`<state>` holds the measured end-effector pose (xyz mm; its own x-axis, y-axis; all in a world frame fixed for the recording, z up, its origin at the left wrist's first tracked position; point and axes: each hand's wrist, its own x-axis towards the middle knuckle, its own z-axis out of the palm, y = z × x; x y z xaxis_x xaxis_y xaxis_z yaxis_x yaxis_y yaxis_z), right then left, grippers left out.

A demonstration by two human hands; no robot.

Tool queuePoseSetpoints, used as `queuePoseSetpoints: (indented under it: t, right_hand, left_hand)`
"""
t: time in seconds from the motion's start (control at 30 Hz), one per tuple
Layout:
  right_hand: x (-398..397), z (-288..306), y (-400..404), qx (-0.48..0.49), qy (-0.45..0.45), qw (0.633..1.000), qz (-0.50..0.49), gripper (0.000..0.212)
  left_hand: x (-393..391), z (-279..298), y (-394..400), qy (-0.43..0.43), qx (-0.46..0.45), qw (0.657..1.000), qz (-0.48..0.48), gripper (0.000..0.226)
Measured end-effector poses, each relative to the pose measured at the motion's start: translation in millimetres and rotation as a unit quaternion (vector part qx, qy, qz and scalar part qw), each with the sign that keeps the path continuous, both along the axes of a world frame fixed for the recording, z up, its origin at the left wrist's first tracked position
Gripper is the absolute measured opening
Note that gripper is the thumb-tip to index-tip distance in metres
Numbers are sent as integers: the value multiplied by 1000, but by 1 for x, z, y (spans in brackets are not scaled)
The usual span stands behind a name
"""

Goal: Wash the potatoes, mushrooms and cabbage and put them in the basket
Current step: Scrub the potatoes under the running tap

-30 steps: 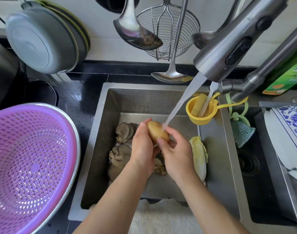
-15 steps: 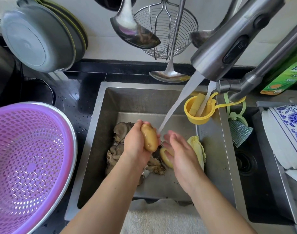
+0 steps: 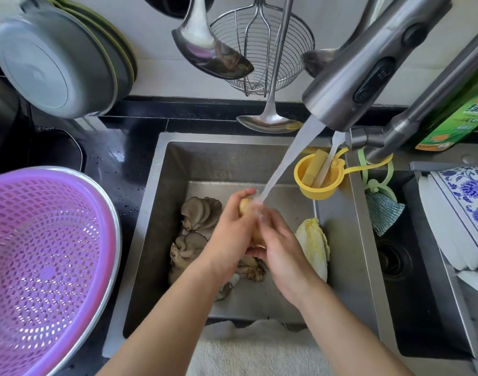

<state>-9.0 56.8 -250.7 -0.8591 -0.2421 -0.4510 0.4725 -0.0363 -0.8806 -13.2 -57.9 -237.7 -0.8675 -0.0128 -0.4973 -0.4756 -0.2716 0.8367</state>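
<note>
Over the sink (image 3: 161, 185), in the one head view, both hands meet under the stream from the tap (image 3: 368, 66). The left hand (image 3: 229, 240) has its fingers curled round a potato (image 3: 244, 207), of which only a pale yellow patch shows near the fingertips. The right hand (image 3: 278, 248) lies against the potato's other side with fingers bent over it, seemingly rubbing it; how tightly it grips cannot be told, since the water blurs that spot. The water (image 3: 286, 164) lands right where the two hands join.

Below and to the left of the hands, the mushrooms (image 3: 199, 215) lie in a grey clump on the sink floor, part of them hidden under the wrists. The cabbage (image 3: 313, 245) lies on the sink floor just right of the right hand, lengthwise along the wall. Whether another potato sits beneath the hands cannot be seen.

The basket (image 3: 42, 253), purple and set in a metal bowl, stands on the counter left of the sink and holds nothing that shows.

By my reading the task is near its start: one potato is under wash, nothing has reached the basket, and the mushrooms and cabbage look untouched. Left to do: finish the potato, carry it left to the basket, then rinse and move the rest.
</note>
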Motion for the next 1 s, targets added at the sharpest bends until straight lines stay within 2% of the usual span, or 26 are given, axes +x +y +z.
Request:
queuePoseSetpoints:
  t: [0.07,0.13,0.2,0.23,0.3,0.37,0.4,0.47,0.6,0.67,0.7,0.73,0.8,0.87,0.93,1.0]
  right_hand:
    - [2,-1,-4,-6,12,1000,-14,32]
    - [5,0,-8,2,31,1000,-6,36]
    - [9,2,-13,0,37,999,21,39]
    - [12,2,-13,16,51,998,36,41]
    - [15,0,-9,66,86,993,54,47]
    - [16,-4,-2,127,120,982,76,54]
    - [14,-4,1,132,114,982,76,57]
    - [10,-3,3,133,99,985,47,59]
    - [0,-5,0,180,101,978,-8,43]
    - [4,-2,0,193,128,973,6,44]
    - [6,-1,-1,205,150,967,14,47]
    - [9,-1,-2,222,171,960,18,50]
    - [8,-1,-1,232,183,955,11,54]
    - [2,2,1,200,153,968,0,56]
    - [-3,5,2,187,118,975,13,55]
    - [-4,10,-1,226,113,966,48,49]
  left_hand:
    - [4,1,7,-4,5,1000,18,22]
    - [1,3,10,4,-48,996,79,13]
    - [-7,-1,8,-26,-89,982,162,25]
    - [-12,-2,6,-60,-71,978,184,31]
    - [-19,-3,0,-125,18,973,193,34]
    - [-25,-3,-6,-151,90,965,197,30]
    - [-26,-2,-7,-149,97,965,193,28]
    - [-19,2,-4,-122,80,975,168,28]
    - [6,2,12,-71,37,991,111,30]
    - [2,0,13,-62,-6,987,145,18]
    - [-3,0,11,-71,-34,983,167,19]
    - [-8,0,7,-90,-50,977,187,29]
    - [-16,-1,1,-123,-20,971,202,44]
    - [-18,-2,-1,-142,54,968,202,50]
    - [-18,-3,-2,-134,112,963,207,55]
    - [-14,-5,0,-113,135,961,215,58]
